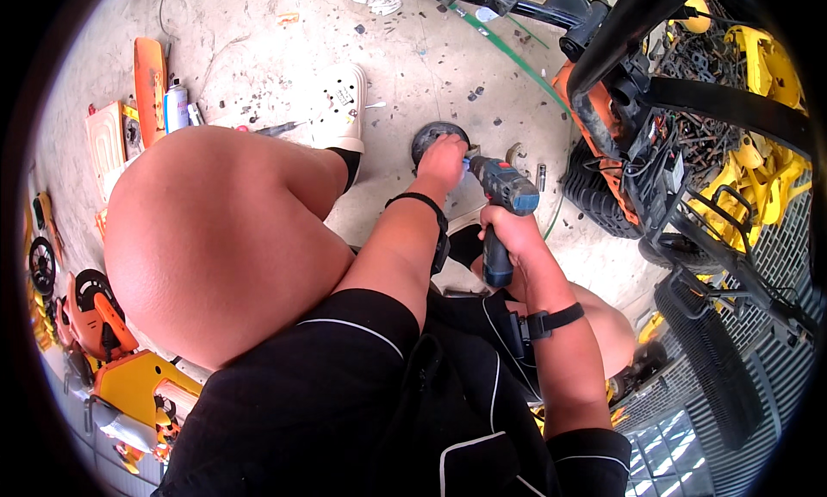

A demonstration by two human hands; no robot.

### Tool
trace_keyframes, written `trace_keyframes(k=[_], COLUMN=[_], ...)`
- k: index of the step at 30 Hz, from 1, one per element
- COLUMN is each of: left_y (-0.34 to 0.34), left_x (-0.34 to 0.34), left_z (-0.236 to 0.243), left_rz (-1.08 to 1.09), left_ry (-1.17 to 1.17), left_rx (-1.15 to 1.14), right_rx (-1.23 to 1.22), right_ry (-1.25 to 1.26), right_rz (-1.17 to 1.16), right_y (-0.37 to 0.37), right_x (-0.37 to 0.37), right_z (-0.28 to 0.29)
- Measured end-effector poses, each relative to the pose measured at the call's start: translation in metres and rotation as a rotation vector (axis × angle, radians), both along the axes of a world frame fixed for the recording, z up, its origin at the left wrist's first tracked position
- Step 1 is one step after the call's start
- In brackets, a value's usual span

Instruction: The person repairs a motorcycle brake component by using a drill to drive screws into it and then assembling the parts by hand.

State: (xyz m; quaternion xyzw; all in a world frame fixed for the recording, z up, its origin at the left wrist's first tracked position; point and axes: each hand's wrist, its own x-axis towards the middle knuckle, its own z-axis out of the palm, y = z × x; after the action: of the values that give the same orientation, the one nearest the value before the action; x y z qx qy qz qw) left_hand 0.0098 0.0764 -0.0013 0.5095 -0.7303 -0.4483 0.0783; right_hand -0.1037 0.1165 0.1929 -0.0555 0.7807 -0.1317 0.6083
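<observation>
My right hand (514, 232) is wrapped round the grip of a dark cordless drill (508, 187), which has blue and red parts. The drill's nose points left toward my left hand (442, 163). That hand has its fingers curled over the near side of a round black disc-shaped part (425, 140) low by the floor, covering much of it. A small blue bit shows between the left hand and the drill's nose; what the drill tip touches is hidden. Right of the drill, a small round metal piece (516, 153) and a short dark cylinder (541, 177) are on the floor.
A scooter-like frame (603, 92) with black tubes and orange parts stands on the right, beside heaped yellow parts (762, 66) and dark hardware. My white clog (338, 105) is left of the disc. A spray can (176, 106) and orange panel (149, 88) stand farther left.
</observation>
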Motion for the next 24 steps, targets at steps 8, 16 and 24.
trace_keyframes(k=[8,16,24], left_y=[-0.0029,-0.0043,-0.0026], left_x=[-0.0016,-0.0005,0.0007], left_z=[0.0041,0.0084,0.0054], left_rz=[-0.036,-0.043,-0.037], left_ry=[-0.001,0.0,-0.014], left_rx=[0.006,0.02,0.016], right_rx=[-0.023,-0.014,-0.007], right_ry=[0.007,-0.005,-0.009], right_rz=[0.004,0.007,0.017], right_y=[0.0024,0.0006,-0.0008], right_x=[0.0006,-0.0028,-0.0033], right_z=[0.0009,0.0008,-0.0005])
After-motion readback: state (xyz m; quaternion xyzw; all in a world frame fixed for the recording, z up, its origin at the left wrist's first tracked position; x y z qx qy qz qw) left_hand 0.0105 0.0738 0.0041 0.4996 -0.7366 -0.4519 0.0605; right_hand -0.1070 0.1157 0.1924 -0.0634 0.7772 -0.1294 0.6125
